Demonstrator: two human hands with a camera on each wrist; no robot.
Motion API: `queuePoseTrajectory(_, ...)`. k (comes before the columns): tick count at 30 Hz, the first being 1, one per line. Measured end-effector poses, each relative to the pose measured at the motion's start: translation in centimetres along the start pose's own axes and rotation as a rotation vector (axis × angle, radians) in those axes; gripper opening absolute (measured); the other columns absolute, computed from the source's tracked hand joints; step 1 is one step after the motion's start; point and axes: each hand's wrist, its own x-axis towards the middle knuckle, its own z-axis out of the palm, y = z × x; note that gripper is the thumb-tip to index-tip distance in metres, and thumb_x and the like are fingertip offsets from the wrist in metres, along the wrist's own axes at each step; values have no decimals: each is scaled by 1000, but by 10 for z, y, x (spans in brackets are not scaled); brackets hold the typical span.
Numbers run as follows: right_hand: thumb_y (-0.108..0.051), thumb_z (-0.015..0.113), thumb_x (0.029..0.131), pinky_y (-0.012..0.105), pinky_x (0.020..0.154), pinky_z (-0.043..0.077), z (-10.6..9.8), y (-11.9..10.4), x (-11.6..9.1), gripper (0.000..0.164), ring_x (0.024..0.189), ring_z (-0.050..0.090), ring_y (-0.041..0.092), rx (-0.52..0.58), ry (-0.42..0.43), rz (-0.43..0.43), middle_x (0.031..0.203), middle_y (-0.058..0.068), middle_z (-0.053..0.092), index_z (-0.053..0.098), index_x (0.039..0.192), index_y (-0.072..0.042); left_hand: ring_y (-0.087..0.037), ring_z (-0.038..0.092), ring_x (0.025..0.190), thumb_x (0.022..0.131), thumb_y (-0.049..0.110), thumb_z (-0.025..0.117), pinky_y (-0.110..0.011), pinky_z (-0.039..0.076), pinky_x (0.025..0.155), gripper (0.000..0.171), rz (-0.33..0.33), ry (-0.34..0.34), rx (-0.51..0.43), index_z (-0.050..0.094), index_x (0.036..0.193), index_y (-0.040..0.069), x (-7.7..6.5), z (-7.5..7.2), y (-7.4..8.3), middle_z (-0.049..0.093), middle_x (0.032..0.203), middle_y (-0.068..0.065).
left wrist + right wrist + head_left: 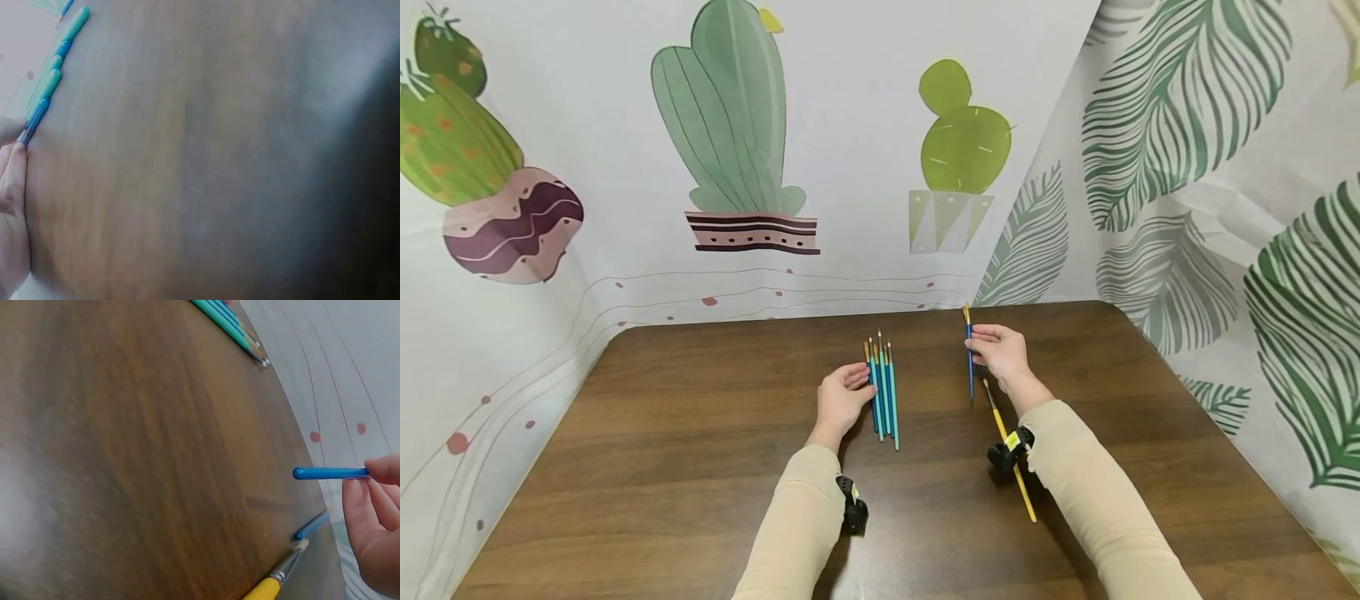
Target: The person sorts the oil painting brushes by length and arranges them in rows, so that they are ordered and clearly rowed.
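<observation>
Several blue and teal paintbrushes [883, 396] lie side by side in a row, bristles toward the wall, in the head view. At the row's left edge is my left hand [844, 400], its thumb and fingertips pinching the outermost blue brush [37, 119] in the left wrist view. My right hand [1002, 357] holds a blue paintbrush [970, 358] by its handle between thumb and fingers, bristles up, raised off the table. Below that hand lies a yellow-handled paintbrush [1000, 425], partly covered by the wrist camera. Beside its bristles shows another blue handle end [309, 528].
The brown wooden table [700, 467] reaches back to a wall covering [850, 167] printed with cacti and leaves. Dark wrist cameras sit on both forearms, the right camera [1006, 454] over the yellow brush.
</observation>
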Motion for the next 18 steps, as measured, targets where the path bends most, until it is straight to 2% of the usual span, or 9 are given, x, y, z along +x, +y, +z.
queuePoseTrajectory(9, 0, 63, 85, 19, 63, 58, -4, 3, 12, 40, 67, 60, -6, -12, 27, 5, 125, 28, 58, 55, 124, 8, -25, 64, 111, 81, 0, 71, -34, 52, 96, 41, -3, 0, 2, 61, 120, -1, 0, 0, 1, 66, 118, -16)
queuePoseTrajectory(18, 0, 63, 86, 20, 64, 58, -7, 4, 22, 38, 65, 59, -6, -5, 54, 10, 124, 29, 58, 56, 123, 8, -26, 64, 111, 81, 0, 71, -34, 52, 96, 40, 3, 0, -4, 61, 120, -2, 0, 0, 0, 66, 118, -16)
